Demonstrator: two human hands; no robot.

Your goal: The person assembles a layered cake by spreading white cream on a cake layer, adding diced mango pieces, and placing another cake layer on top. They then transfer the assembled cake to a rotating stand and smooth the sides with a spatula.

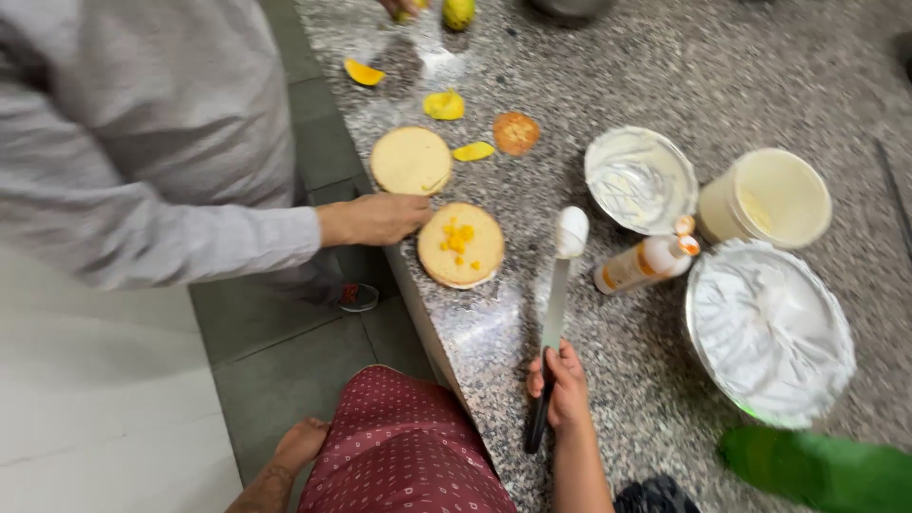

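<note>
We take the cake round topped with fruit pieces (461, 244) as our landmark. Nearest the camera, the right hand (567, 385) is closed around the black handle of a long palette knife (556, 304), its blade running up toward the landmark's right side with a dollop of white cream on the tip, held level, presumably so the cream stays put. The left hand we cannot find in view; its state is unknown. Only a maroon patterned garment (404, 446) and a bare foot (299, 442) show below.

Right of the landmark lie an orange squeeze bottle (646, 263) on its side and a large foil-lined bowl of whipped cream (768, 328), within easy reach. A co-worker's hand (375, 218) in a grey sleeve touches the landmark's left edge, apparently steadying it just beside the granite counter (589, 85) edge.

Beyond the landmark sit a plain cake round (410, 160), a smaller browned round (516, 133), mango peelings (444, 104), a smaller cream bowl (641, 179) and a pale tub (768, 195). Open counter lies between landmark and bowls.
</note>
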